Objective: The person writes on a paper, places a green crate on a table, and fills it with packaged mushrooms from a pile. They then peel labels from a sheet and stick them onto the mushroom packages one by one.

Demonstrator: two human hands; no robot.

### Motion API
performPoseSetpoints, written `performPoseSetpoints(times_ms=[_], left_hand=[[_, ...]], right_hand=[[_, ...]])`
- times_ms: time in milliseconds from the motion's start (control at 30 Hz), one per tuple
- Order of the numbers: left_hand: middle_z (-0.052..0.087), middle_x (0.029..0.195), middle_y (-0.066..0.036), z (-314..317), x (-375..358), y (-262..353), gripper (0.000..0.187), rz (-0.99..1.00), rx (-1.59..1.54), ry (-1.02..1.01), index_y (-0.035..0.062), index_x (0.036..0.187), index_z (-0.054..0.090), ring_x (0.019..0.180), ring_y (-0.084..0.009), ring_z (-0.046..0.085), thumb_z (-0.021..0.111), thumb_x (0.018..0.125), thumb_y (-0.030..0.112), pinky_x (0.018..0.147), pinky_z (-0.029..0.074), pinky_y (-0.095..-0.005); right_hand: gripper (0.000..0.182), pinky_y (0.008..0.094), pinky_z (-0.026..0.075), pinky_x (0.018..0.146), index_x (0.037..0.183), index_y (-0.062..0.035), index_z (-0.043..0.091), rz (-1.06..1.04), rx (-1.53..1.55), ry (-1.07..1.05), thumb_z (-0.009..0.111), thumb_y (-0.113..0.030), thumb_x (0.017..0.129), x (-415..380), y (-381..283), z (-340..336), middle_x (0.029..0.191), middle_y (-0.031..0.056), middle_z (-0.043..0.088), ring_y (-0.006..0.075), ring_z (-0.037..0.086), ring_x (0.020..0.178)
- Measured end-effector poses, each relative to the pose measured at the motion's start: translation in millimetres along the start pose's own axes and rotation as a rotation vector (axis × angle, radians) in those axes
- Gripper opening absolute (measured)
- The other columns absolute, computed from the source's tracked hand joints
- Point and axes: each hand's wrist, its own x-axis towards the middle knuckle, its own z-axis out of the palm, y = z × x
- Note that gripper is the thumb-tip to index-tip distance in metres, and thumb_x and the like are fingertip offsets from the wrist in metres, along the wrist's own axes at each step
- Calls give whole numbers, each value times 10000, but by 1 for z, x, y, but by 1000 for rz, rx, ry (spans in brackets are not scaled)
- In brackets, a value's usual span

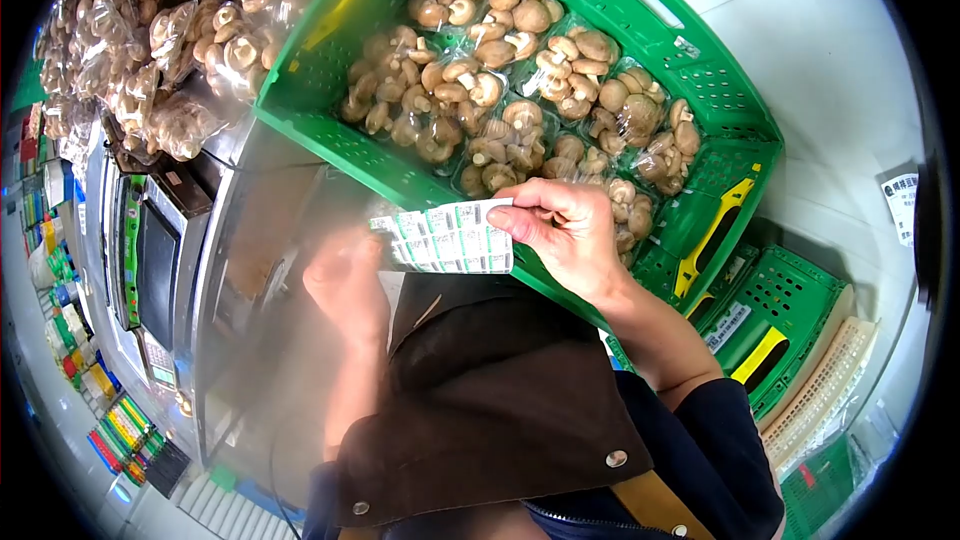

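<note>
A sheet of printed labels, white with green marks, is stretched between my hands. My right hand pinches its right end between thumb and fingers. At the left end is my left hand, blurred, its fingers curled in against the sheet's edge; their exact hold is hard to make out. Just beyond the sheet, a green crate holds several clear-wrapped packs of brown mushrooms. The sheet and my right hand cover part of the crate's near side.
Wrapped mushroom packs are heaped at the upper left, beside a scale on a metal counter. At right, more green crates are stacked low, near a cream basket. Coloured items line the far left.
</note>
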Motion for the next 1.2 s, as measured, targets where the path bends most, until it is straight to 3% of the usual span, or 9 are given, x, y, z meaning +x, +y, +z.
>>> performPoseSetpoints(times_ms=[200, 300, 433, 467, 667, 767, 1000, 1100, 1200], left_hand=[[621, 799, 28, -4, -1, -1, 26, 5, -33, 41, 39, 846, 651, 698, -43, 504, 668, 863, 48, 686, 404, -197], [600, 778, 45, -4, -2, 1, 60, 10, 47, 29, 40, 811, 636, 684, -29, 472, 672, 858, 47, 660, 386, -190], [534, 698, 75, -3, 2, 11, 194, -111, 270, -67, 45, 708, 573, 645, -12, 409, 728, 820, 79, 596, 351, -182], [536, 690, 75, -2, 3, 10, 199, -124, 295, -109, 44, 704, 572, 636, -12, 413, 731, 817, 78, 584, 351, -182], [581, 644, 46, 13, -2, 13, 163, -168, 392, -332, 22, 754, 647, 598, -17, 457, 766, 802, 123, 545, 369, -181], [655, 663, -41, 13, -3, 21, 342, -306, 464, -354, 20, 843, 699, 607, -97, 540, 767, 780, 350, 575, 443, -267], [631, 667, -19, 16, -5, 8, 330, -217, 349, -322, -12, 813, 690, 614, -99, 516, 807, 737, 288, 567, 431, -279], [594, 693, 20, 20, -4, 16, 168, -392, 290, -348, -23, 802, 673, 656, -65, 501, 732, 781, 133, 573, 420, -265], [594, 761, 64, 19, -6, 16, 249, -436, 107, -386, -3, 870, 670, 710, -20, 464, 588, 947, 219, 656, 368, -193]], right_hand=[[106, 241, 499, 576, 860, -2, 689, -244, -327, 5, 726, -92, 818, 0, -5, 0, 755, 91, 688, 122, 667, 659], [137, 255, 504, 577, 873, 0, 673, -213, -356, -3, 702, -132, 850, -1, -3, 2, 745, 83, 685, 129, 671, 662], [243, 282, 526, 637, 987, 7, 590, 113, -319, -190, 642, -216, 904, 11, 3, -16, 822, 101, 690, 187, 686, 754], [195, 289, 520, 714, 1058, -9, 553, 33, -298, -176, 607, -140, 923, 15, 1, -16, 890, 71, 652, 137, 632, 764], [229, 348, 485, 602, 941, -52, 545, -303, -636, -408, 675, -216, 849, 34, -19, 10, 821, 92, 600, 251, 623, 707], [233, 372, 463, 540, 873, -66, 522, -397, -656, -416, 658, -254, 862, 33, -7, 15, 743, 78, 591, 279, 614, 650], [184, 351, 445, 459, 793, -82, 534, -501, -649, -336, 688, -174, 836, 29, 2, 13, 690, 47, 574, 233, 608, 575], [206, 339, 440, 434, 765, -92, 519, -589, -673, -297, 710, -156, 807, 28, 10, 8, 657, 29, 544, 213, 590, 549], [238, 320, 431, 414, 750, -91, 504, -671, -802, -154, 730, -155, 786, 28, 18, -5, 644, 21, 526, 195, 572, 530]])
